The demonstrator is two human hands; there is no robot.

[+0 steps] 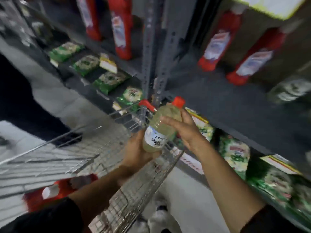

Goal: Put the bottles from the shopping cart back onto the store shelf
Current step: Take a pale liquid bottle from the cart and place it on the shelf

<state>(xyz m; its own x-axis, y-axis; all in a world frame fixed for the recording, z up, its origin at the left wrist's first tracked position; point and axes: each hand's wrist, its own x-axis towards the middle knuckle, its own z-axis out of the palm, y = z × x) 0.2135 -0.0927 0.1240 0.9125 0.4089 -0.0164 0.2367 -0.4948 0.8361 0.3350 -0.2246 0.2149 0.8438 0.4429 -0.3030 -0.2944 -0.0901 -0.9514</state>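
Mid-aisle, both hands on one bottle: clear plastic w/ pale yellow-green liquid, red cap and white label, tilted cap-far over the far right corner of the wire cart. Left hand cups the bottle's base from below, fingers wrapped round it; right hand lies against its upper side, fingers loosely spread across the shoulder. At the near left, low in the frame, sits something red w/ a white label, too blurred to tell if it lies inside the cart. Far beyond, grey metal shelf at right has bare space near its front; tall red bottles stand further back and to the left. Green packets line the lower tier. Frame heavily motion-blurred, label text unreadable
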